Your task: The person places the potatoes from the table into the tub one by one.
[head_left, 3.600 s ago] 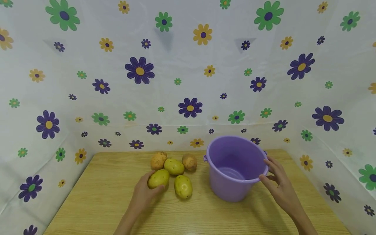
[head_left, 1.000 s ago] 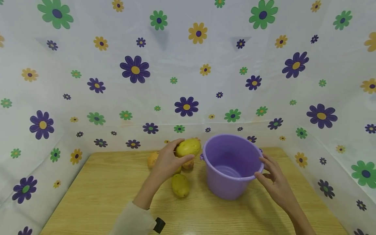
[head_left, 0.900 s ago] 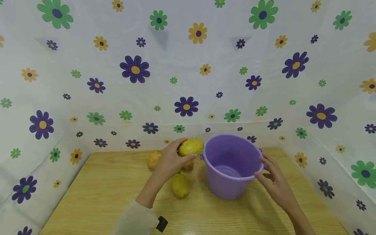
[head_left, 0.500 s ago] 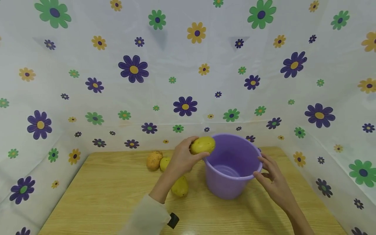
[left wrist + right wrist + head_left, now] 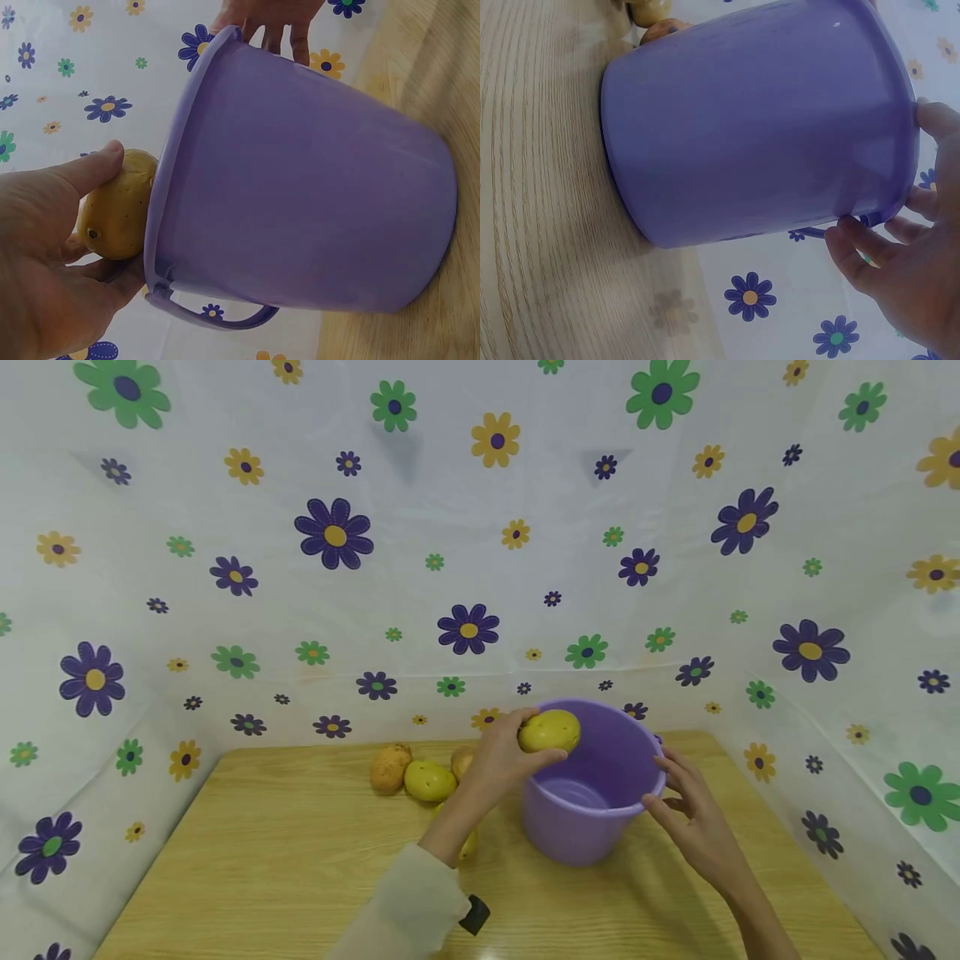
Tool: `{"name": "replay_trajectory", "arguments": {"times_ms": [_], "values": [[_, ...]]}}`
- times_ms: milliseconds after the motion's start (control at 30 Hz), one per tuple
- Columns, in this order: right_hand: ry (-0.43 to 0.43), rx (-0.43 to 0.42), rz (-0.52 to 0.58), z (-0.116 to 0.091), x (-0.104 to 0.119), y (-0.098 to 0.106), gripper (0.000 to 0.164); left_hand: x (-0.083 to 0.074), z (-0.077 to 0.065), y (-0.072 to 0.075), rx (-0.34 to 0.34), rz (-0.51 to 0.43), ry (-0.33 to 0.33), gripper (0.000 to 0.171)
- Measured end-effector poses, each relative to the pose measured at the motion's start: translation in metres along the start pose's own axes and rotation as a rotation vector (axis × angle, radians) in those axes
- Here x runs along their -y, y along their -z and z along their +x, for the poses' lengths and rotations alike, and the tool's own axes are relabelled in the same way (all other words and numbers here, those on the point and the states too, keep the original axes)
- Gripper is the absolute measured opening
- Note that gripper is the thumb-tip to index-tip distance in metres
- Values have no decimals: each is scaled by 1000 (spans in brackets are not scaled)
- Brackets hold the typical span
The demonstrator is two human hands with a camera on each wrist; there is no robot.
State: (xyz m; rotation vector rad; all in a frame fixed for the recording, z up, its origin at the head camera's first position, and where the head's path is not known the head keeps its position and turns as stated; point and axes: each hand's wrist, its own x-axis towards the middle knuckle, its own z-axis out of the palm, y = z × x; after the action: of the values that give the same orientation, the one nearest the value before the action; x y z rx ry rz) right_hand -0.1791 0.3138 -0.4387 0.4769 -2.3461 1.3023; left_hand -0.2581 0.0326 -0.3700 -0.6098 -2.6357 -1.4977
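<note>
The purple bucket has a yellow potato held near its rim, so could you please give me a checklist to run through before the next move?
1. Potato gripped: ok; the left hand holds the yellow potato between thumb and fingers.
2. Bucket upright: ok; the purple bucket stands on the table.
3. Bucket held: ok; the right hand is at its rim.
4. Handle off the opening: ok; the handle hangs outside.
5. Bucket floor bare: cannot tell; the visible part is, but some is hidden.
6. Potato clear of the rim: cannot tell; they overlap in view.
</note>
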Motion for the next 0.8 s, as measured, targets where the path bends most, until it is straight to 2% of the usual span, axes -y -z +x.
{"name": "replay_trajectory", "arguments": {"times_ms": [167,433,800], "values": [[0,1,-4,1,0,0,55,-6,3,-8,6,44,-21,76],[2,2,-6,3,0,-1,54,-11,5,-20,24,34,-45,75],[-10,1,-15,1,2,0,54,-13,6,-34,69,137,-50,74]]}}
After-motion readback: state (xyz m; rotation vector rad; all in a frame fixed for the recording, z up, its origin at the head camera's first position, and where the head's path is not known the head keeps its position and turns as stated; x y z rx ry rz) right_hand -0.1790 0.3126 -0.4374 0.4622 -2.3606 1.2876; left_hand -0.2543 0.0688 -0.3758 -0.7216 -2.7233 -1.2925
